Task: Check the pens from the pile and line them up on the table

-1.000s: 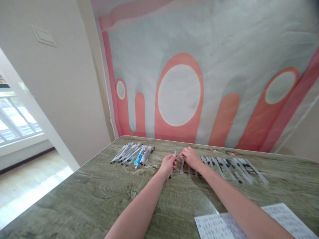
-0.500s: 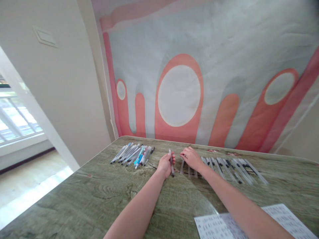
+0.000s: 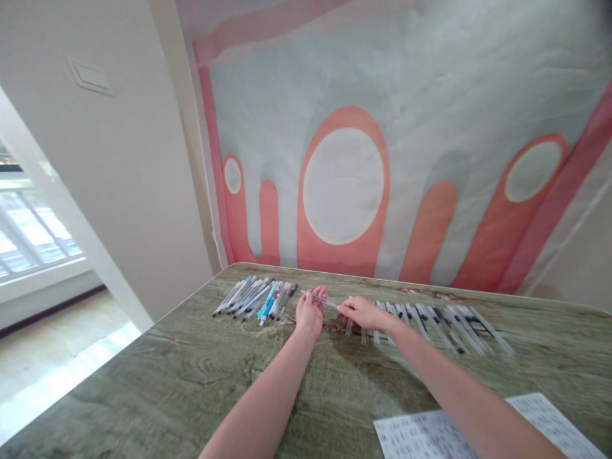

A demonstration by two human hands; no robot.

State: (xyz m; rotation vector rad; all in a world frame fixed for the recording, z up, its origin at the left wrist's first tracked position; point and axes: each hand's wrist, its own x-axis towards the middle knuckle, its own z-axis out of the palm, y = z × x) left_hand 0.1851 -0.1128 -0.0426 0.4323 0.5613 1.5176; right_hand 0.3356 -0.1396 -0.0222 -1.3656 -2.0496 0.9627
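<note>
Between my two hands a slim clear pen point(image 3: 331, 303) lies nearly level, slanting slightly down to the right. My left hand point(image 3: 310, 316) is palm up, with its fingers curled around the pen's left part. The fingertips of my right hand point(image 3: 364, 313) are closed at the pen's right end; exactly what they pinch there is too small to tell. Under and beside my right hand a row of clear pen parts with dark pieces point(image 3: 436, 324) stretches to the right. Left of my left hand lies a group of pens point(image 3: 253, 297), several of them clear and some blue.
A printed sheet point(image 3: 421, 433) rests at the table's near right, partly under my right forearm. The wood-grain table point(image 3: 191, 376) meets a wall with a pink and grey covering point(image 3: 430, 95) along its far edge.
The pen has turned from upright in my left hand to lying crosswise. My right hand has come slightly left and lower, and its fingers now meet the pen's end.
</note>
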